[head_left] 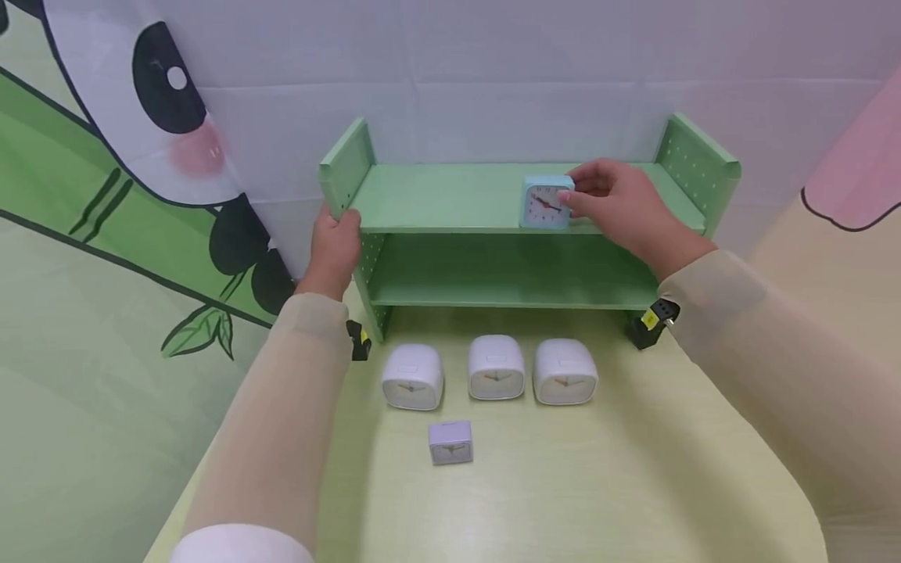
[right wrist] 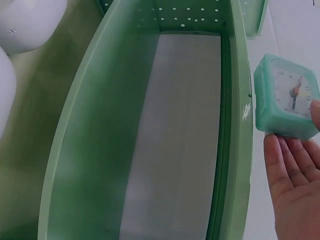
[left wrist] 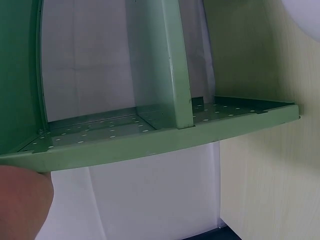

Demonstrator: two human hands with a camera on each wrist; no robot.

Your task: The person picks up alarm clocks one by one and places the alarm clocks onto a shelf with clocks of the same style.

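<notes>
My right hand (head_left: pixel 622 207) holds a small light blue square clock (head_left: pixel 545 202) by its right side, thumb on the front, at the front edge of the green shelf's (head_left: pixel 450 191) upper board. In the right wrist view, that clock (right wrist: pixel 285 97) looks mint-coloured, with fingers beneath it and the thumb tip at its face. Whether it touches the board is hard to tell. My left hand (head_left: pixel 334 249) grips the front edge of the shelf's left side panel. Only part of that hand (left wrist: pixel 22 202) shows in the left wrist view, against the panel's green edge (left wrist: pixel 115 152).
Below the shelf, three white rounded clocks (head_left: pixel 412 378) stand in a row on the pale wooden table (head_left: pixel 535 493). A small lilac clock (head_left: pixel 450 442) sits in front of them. Behind everything hangs a cloth with a cartoon print (head_left: pixel 281 47).
</notes>
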